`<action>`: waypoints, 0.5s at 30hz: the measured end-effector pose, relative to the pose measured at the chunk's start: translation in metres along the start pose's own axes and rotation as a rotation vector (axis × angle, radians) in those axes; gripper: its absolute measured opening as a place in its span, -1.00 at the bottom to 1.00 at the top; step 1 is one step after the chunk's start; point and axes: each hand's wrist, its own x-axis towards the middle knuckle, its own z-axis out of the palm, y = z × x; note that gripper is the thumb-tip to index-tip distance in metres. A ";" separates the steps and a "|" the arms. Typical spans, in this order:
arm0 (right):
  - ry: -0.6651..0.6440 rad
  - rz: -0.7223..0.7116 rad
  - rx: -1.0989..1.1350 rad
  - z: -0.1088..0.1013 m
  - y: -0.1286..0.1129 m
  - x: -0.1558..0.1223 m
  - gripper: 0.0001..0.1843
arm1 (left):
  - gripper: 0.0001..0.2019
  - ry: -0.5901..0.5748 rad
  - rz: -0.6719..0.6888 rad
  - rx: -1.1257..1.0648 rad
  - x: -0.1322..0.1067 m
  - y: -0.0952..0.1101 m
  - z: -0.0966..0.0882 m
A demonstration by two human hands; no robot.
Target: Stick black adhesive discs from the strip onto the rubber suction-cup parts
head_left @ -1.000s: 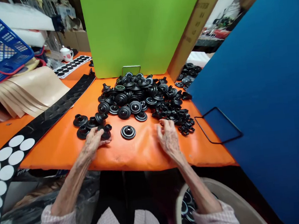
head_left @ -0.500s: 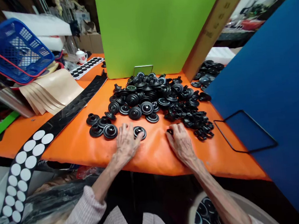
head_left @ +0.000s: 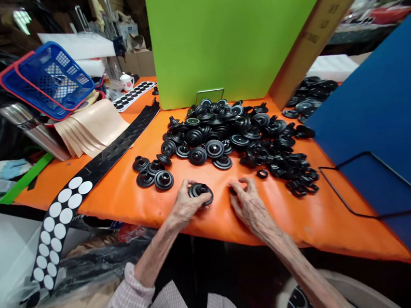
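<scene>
My left hand [head_left: 186, 205] grips a black ridged disc [head_left: 201, 193] with a raised centre, thumb across its near side and fingers behind it, just above the orange tabletop. To the right, my right hand [head_left: 248, 200] has its fingers curled close to the table. A dark bit shows at its fingertips, too small to make out. A small black ring [head_left: 261, 173] lies just beyond that hand. Left of my left hand sit several similar discs [head_left: 163, 180] with their stems up. A large heap of black discs [head_left: 214, 148] lies beyond both hands.
Small black clip-like parts [head_left: 301, 186] spread at the heap's right. A green panel [head_left: 241, 34] stands behind, a blue panel [head_left: 375, 108] with a wire loop at right. A black strip with white circles [head_left: 66, 216] drapes off the left. A pale tub [head_left: 334, 282] sits below the table.
My left hand has closed around the disc and tilted it up. My right hand has drawn back towards me, exposing the small ring. The camera view has shifted left.
</scene>
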 end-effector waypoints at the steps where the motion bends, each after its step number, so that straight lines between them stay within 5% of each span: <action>1: -0.032 -0.009 0.001 -0.002 0.000 0.001 -0.67 | -0.55 -0.050 -0.051 -0.158 -0.003 0.000 -0.004; 5: -0.157 0.033 -0.039 -0.014 -0.004 0.005 -0.66 | -0.47 -0.175 -0.114 -0.437 -0.018 -0.001 -0.017; 15: 0.005 0.099 0.559 -0.042 -0.079 -0.017 -0.79 | -0.46 -0.149 -0.088 -0.425 -0.036 -0.003 -0.011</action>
